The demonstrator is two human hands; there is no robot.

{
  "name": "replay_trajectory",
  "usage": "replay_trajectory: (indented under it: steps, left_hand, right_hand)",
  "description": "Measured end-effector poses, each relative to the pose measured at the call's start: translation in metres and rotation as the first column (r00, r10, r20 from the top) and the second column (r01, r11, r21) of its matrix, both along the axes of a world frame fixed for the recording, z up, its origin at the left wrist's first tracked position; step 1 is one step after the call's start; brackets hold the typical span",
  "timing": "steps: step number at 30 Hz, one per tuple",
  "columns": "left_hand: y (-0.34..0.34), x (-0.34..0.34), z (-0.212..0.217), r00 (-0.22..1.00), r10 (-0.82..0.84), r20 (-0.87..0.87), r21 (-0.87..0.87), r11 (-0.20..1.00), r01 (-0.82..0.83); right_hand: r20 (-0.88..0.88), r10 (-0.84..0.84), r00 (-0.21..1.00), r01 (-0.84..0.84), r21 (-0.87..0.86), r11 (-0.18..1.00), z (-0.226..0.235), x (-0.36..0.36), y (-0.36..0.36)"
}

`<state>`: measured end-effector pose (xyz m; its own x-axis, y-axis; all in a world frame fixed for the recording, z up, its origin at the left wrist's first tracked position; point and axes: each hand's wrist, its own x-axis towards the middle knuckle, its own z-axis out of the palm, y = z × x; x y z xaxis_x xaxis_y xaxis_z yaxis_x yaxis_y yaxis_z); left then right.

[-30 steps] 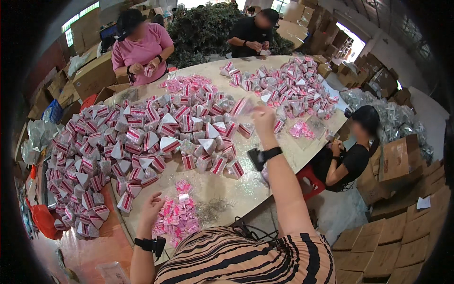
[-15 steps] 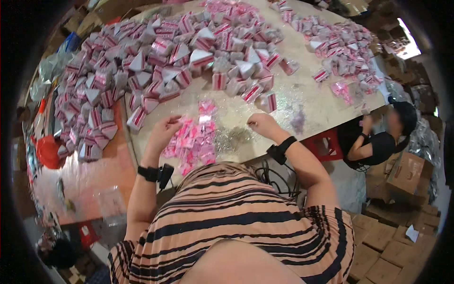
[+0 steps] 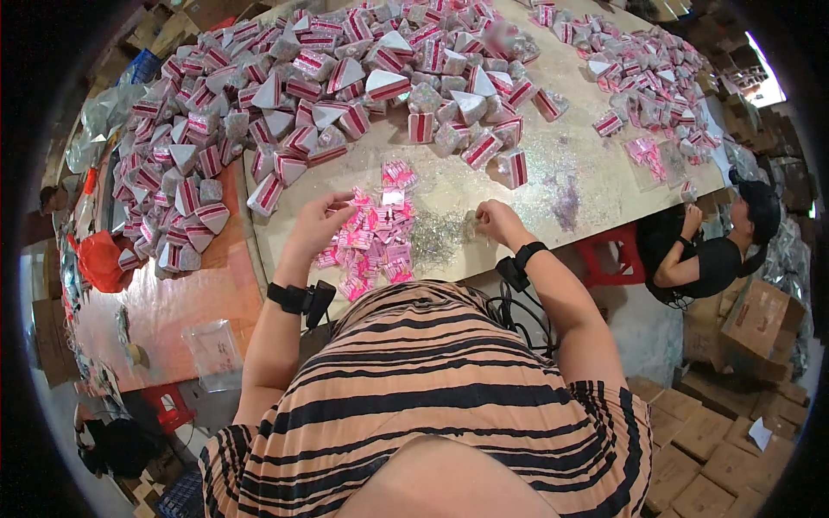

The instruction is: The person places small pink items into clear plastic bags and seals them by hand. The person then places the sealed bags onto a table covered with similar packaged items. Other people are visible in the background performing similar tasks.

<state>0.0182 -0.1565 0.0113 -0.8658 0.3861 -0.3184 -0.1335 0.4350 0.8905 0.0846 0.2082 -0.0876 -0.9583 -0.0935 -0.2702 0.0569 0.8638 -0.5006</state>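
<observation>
My left hand (image 3: 321, 224) is over the left edge of a pile of small pink printed cards (image 3: 373, 243). Its fingers reach out slightly bent and apart, with nothing visible in them. To the right, past a patch of silvery glitter (image 3: 436, 233) on the table, my right hand (image 3: 499, 223) is curled with fingertips pressed together. Whatever it may pinch is too small to make out. Beyond both hands lies a big heap of wedge-shaped, cake-slice-like pieces (image 3: 345, 76) with white tops and pink-red striped sides, many in clear wrap.
A second heap of wedges (image 3: 652, 78) covers the table's far right, by a co-worker (image 3: 712, 250) in black. A red plastic stool (image 3: 609, 256) stands under the table edge. An orange-red bag (image 3: 104, 261) lies at the left. Cardboard boxes (image 3: 717, 453) fill the lower right.
The whole view has shifted, so the table and heaps appear farther right. My right fingers look more curled in. The left hand stays beside the pink cards.
</observation>
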Motion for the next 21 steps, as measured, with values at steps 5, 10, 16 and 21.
replay_trajectory:
  steps: [5,10,16,21]
  left_hand:
    - [0.013,0.001,0.002,0.997,-0.02,-0.07,-0.037,0.999,0.017]
    - [0.055,-0.029,-0.014,0.853,-0.318,-0.414,-0.421,0.897,0.13]
    - [0.119,-0.051,-0.085,0.685,-0.566,-0.459,-0.633,0.749,0.194]
    - [0.136,-0.051,-0.12,0.58,-0.554,-0.597,-0.662,0.749,0.033]
  right_hand:
    - [0.082,-0.041,0.996,0.044,-0.039,0.998,-0.003,0.0,-0.002]
    - [-0.02,-0.049,0.999,0.047,-0.061,0.997,-0.005,-0.003,0.01]
    - [-0.088,0.045,0.995,-0.042,0.035,0.999,0.003,0.008,0.0]
    - [-0.178,0.057,0.982,-0.064,-0.035,0.997,0.016,0.016,0.002]
